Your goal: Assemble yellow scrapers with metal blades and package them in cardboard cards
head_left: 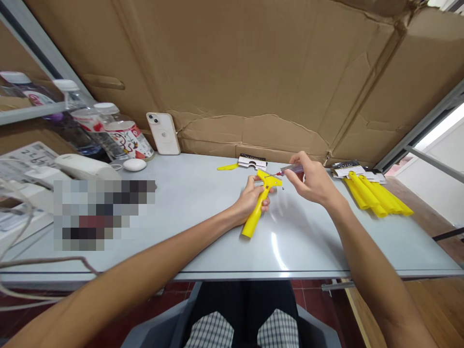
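My left hand [247, 202] is closed round a yellow plastic scraper [256, 216], its wide head pointing away from me and its handle slanting toward the table's front edge. Between the fingers of my right hand [311, 180] is a screwdriver [293, 169] with a see-through handle. Its thin shaft reaches left to the scraper's head; whether the tip sits in a screw is too small to tell. A tiny dark piece [283, 188] lies on the table just right of the head. Behind the scraper are a yellow plastic piece [227, 167] and some printed cards [252, 161].
Several yellow scrapers [375, 195] with card tops lie at the right. A white phone [164, 134] leans against the cardboard [232, 72] at the back. Drink bottles [126, 137], a white mouse [135, 165] and cables [47, 261] occupy the left, beside a blurred patch.
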{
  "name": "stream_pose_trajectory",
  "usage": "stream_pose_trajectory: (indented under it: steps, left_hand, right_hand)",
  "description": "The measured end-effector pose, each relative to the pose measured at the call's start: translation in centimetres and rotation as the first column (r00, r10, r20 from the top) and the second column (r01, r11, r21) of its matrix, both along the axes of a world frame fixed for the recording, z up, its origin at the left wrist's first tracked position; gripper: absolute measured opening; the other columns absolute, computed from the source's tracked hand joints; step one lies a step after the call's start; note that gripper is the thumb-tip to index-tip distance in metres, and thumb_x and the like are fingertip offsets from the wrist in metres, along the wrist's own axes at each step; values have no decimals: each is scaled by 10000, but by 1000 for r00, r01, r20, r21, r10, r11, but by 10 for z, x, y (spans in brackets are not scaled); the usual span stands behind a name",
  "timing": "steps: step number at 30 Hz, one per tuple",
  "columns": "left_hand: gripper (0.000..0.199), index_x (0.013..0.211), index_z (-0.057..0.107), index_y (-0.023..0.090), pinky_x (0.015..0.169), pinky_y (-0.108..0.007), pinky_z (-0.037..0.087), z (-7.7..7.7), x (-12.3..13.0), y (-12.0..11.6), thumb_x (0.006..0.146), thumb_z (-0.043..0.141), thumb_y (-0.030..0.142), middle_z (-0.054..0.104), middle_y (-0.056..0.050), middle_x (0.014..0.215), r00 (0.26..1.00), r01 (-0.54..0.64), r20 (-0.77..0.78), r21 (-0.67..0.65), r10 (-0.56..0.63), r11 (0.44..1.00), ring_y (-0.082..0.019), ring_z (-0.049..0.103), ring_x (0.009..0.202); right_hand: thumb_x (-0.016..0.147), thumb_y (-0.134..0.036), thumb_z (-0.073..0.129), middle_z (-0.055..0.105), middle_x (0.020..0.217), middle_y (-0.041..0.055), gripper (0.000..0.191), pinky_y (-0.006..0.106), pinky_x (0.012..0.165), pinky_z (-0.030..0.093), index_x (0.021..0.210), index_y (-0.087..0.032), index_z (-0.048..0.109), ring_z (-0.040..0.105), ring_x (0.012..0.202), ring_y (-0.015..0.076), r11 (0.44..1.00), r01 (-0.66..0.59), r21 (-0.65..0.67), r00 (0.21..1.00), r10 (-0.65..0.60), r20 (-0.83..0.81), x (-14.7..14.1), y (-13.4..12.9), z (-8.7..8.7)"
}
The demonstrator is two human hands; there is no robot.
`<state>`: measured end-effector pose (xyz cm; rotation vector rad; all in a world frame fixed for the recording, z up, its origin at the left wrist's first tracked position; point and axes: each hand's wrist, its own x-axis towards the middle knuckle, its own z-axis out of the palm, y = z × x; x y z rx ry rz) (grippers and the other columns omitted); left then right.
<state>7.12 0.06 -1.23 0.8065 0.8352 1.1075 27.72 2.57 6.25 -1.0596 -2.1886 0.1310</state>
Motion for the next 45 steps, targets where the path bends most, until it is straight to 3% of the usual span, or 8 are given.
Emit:
stream_pose_trajectory:
  steps: [4, 7, 13, 22, 28, 36, 41, 45]
  left_hand:
    - [386, 1195, 375, 306, 474, -187, 409, 1, 0, 0, 916, 588, 146, 666, -4, 1033, 1000, 5, -5, -10, -5, 1000, -70, 510, 524]
    - [388, 1193, 370, 306, 467, -186, 407, 0, 1, 0, 914, 586, 144, 660, 0, 1023, 1000, 0, -1, -12, 0, 1000, -71, 508, 517]
    - [392, 1192, 372, 308, 466, -189, 407, -1, 0, 1, 907, 589, 151, 667, 0, 1017, 1000, 4, -7, 3, -4, 1000, -76, 505, 518]
    - [398, 1189, 376, 307, 472, -189, 401, -1, 0, 1, 902, 605, 154, 667, -3, 1022, 1000, -1, -1, -7, 1, 1000, -73, 504, 517]
    - [360, 1196, 375, 301, 462, -188, 392, 2, 1, 0, 926, 537, 128, 656, -5, 1021, 1000, -4, -7, -4, 4, 1000, -70, 496, 508]
    - [401, 1199, 370, 311, 472, -189, 415, -2, 0, 1, 906, 601, 162, 665, 0, 1022, 1000, 2, -9, -4, -2, 1000, -73, 510, 517]
    - [384, 1194, 376, 306, 463, -188, 404, -2, 1, 1, 913, 585, 151, 668, -7, 1018, 1000, -7, -10, 5, 7, 1000, -76, 507, 516]
    - [353, 1188, 371, 301, 459, -190, 397, 0, 1, 1, 931, 544, 132, 664, -11, 1022, 1000, -18, -19, -8, 17, 1000, -74, 499, 510]
  right_hand:
    - [1046, -336, 545, 695, 763, 14, 127, 298, 604, 398, 943, -263, 541, 570, 590, 179, 997, -72, 10, 997, 72, -23, 0, 2, -2]
    - [1067, -399, 546, 678, 705, 13, 230, 306, 612, 380, 887, -257, 552, 534, 567, 175, 996, 16, 86, 1000, -15, -13, 1, 5, -4]
    - [987, -324, 636, 704, 760, -8, 148, 299, 617, 392, 1092, -258, 556, 593, 604, 186, 999, -40, -18, 999, 40, 11, 2, 2, -2]
    - [1016, -449, 654, 708, 704, 18, 244, 316, 614, 398, 891, -248, 595, 617, 602, 193, 999, 26, -37, 999, -27, -17, 3, 5, -3]
    - [940, -298, 666, 682, 764, -21, 168, 288, 556, 384, 1030, -268, 528, 525, 553, 156, 994, -71, -77, 997, 71, -14, 2, -1, -1]
    - [1006, -396, 640, 773, 787, 50, 183, 321, 639, 447, 924, -249, 567, 679, 643, 208, 999, 39, 23, 999, -38, -35, 2, 4, -2]
    - [967, -302, 645, 753, 782, 4, 160, 308, 624, 420, 1085, -257, 545, 632, 599, 191, 998, -30, -55, 999, 30, -11, 1, 0, -1]
    - [992, -323, 626, 732, 761, 7, 99, 300, 604, 408, 1008, -262, 551, 611, 587, 185, 998, -33, -51, 999, 32, -19, 1, 2, -2]
